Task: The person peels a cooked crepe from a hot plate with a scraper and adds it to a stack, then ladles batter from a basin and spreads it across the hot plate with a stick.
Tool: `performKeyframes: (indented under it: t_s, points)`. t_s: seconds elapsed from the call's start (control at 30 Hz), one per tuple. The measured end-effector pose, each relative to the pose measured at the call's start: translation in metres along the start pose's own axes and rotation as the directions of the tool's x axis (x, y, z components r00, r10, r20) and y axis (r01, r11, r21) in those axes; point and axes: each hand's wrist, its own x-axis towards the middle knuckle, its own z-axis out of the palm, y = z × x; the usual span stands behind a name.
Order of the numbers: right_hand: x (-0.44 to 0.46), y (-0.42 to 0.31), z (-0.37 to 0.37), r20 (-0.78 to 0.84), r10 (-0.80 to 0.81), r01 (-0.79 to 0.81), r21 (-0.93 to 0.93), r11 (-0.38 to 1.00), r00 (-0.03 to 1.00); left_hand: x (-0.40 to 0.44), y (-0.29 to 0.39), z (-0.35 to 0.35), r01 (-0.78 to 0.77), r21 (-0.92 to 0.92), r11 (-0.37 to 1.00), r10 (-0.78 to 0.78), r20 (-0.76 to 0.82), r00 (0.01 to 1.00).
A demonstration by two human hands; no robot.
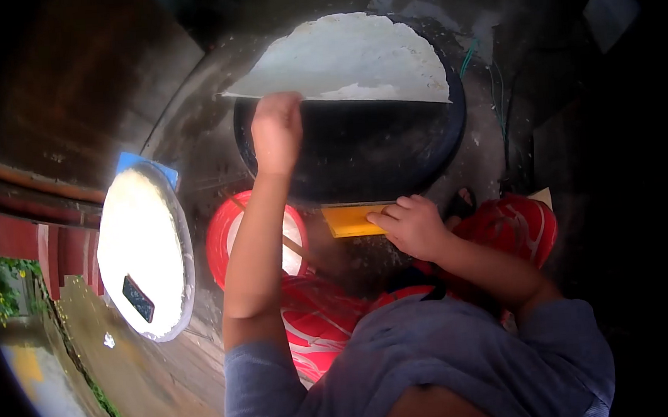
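Observation:
My left hand is closed on the straight front edge of a thin white sheet, near its left end. The sheet is folded over the back half of a round black griddle, whose dark front half shows bare. My right hand grips the right end of a yellow scraper at the griddle's front rim. Below my left forearm stands a red bucket with white contents and a stick in it.
At the left, a round stack of white sheets lies on a tray, with a dark phone-like object on top. A blue object shows behind the stack. Green cords run along the right of the griddle.

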Motion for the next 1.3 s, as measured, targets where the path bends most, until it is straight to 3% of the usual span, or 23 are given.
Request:
performKeyframes:
  t_s: [0.1, 0.23, 0.3, 0.37, 0.4, 0.43, 0.47, 0.5, 0.53, 0.57, 0.6, 0.63, 0.67, 0.7, 0.77, 0.8, 0.83, 0.9, 0.97, 1.0, 1.1, 1.23, 1.3]
  points:
    - [-0.008, -0.005, -0.009, -0.025, 0.004, -0.003, 0.015, 1.0, 1.0, -0.015, 0.021, -0.011, -0.079, -0.02, 0.997, 0.078, -0.031, 0.996]
    - [-0.02, -0.006, -0.025, 0.029, 0.011, -0.015, 0.151, 0.988, 1.0, -0.064, 0.034, -0.021, 0.034, 0.003, 0.999, -0.034, -0.042, 0.999]
    - [-0.03, -0.003, -0.027, 0.036, -0.001, -0.006, 0.188, 0.982, 0.999, -0.099, 0.03, -0.024, 0.115, -0.014, 0.993, -0.114, 0.035, 0.993]
    - [-0.038, 0.001, -0.034, 0.157, 0.036, -0.088, 0.337, 0.937, 0.987, -0.143, 0.023, -0.024, 0.184, -0.056, 0.981, -0.165, 0.248, 0.955]
    - [-0.034, 0.0, -0.047, 0.208, 0.061, -0.135, 0.364, 0.922, 0.976, -0.16, 0.019, -0.029, 0.167, -0.026, 0.986, -0.147, 0.353, 0.924]
    - [-0.033, 0.001, -0.052, 0.209, 0.05, -0.126, 0.37, 0.92, 0.977, -0.174, 0.023, -0.034, 0.158, 0.141, 0.977, -0.204, 0.413, 0.888]
    - [-0.034, 0.003, -0.055, 0.189, 0.17, -0.24, 0.464, 0.853, 0.967, -0.183, 0.025, -0.029, 0.442, 0.082, 0.893, -0.448, 0.258, 0.856]
    - [-0.036, 0.006, -0.057, 0.182, 0.289, -0.341, 0.552, 0.761, 0.94, -0.186, 0.028, -0.024, 0.676, -0.027, 0.737, -0.669, 0.115, 0.734]
    - [-0.042, 0.014, -0.052, 0.199, 0.352, -0.395, 0.624, 0.674, 0.914, -0.182, 0.023, -0.02, 0.888, -0.142, 0.437, -0.895, 0.025, 0.445]
    - [-0.04, 0.018, -0.051, 0.294, 0.389, -0.445, 0.807, 0.389, 0.873, -0.18, 0.018, -0.023, 0.927, -0.356, -0.121, -0.977, 0.206, -0.048]
    - [-0.037, 0.02, -0.053, 0.346, 0.419, -0.424, 0.9, 0.105, 0.839, -0.194, -0.007, -0.021, 0.783, -0.477, -0.398, -0.894, 0.393, -0.215]
    - [-0.032, 0.022, -0.055, 0.408, 0.428, -0.363, 0.913, -0.185, 0.806, -0.211, -0.036, -0.016, 0.561, -0.52, -0.644, -0.746, 0.589, -0.311]
    - [-0.02, 0.02, -0.061, 0.416, 0.406, -0.306, 0.901, -0.309, 0.814, -0.214, -0.045, -0.012, 0.451, -0.561, -0.694, -0.71, 0.635, -0.304]
    - [-0.016, 0.024, -0.06, 0.414, 0.395, -0.31, 0.902, -0.3, 0.821, -0.211, -0.048, -0.014, 0.441, -0.572, -0.691, -0.714, 0.634, -0.297]
    - [-0.013, 0.039, -0.049, 0.433, 0.458, -0.442, 0.892, -0.093, 0.776, -0.198, -0.057, -0.02, 0.676, -0.674, -0.297, -0.94, 0.329, -0.084]
    - [-0.009, 0.051, -0.038, 0.298, 0.36, -0.351, 0.932, 0.092, 0.884, -0.181, -0.06, -0.03, 0.815, -0.58, 0.021, -0.976, 0.164, 0.142]
    - [0.006, 0.052, -0.037, 0.299, 0.347, -0.351, 0.932, 0.096, 0.889, -0.156, -0.063, -0.045, 0.847, -0.412, 0.337, -0.923, 0.036, 0.384]
    - [0.047, 0.049, -0.036, 0.113, 0.351, -0.342, 0.619, 0.707, 0.93, -0.104, -0.068, -0.082, 0.693, -0.176, 0.699, -0.709, -0.045, 0.703]
    - [0.092, 0.04, -0.044, 0.04, 0.348, -0.32, 0.503, 0.803, 0.937, -0.054, -0.045, -0.128, 0.55, -0.226, 0.804, -0.556, 0.04, 0.83]
    - [0.118, 0.034, -0.054, 0.022, 0.354, -0.324, 0.458, 0.828, 0.935, -0.037, -0.03, -0.155, 0.464, -0.162, 0.871, -0.46, 0.063, 0.886]
    - [0.198, 0.037, -0.059, -0.174, 0.302, -0.266, 0.203, 0.942, 0.937, -0.009, 0.011, -0.228, 0.248, -0.136, 0.959, -0.234, 0.109, 0.966]
    - [0.297, 0.026, -0.069, -0.28, 0.234, -0.169, 0.236, 0.957, 0.931, -0.018, 0.035, -0.298, 0.14, -0.021, 0.99, -0.139, 0.066, 0.988]
    - [0.331, 0.009, -0.074, -0.233, 0.131, -0.064, 0.276, 0.959, 0.964, -0.03, 0.03, -0.322, 0.15, 0.016, 0.988, -0.151, 0.034, 0.988]
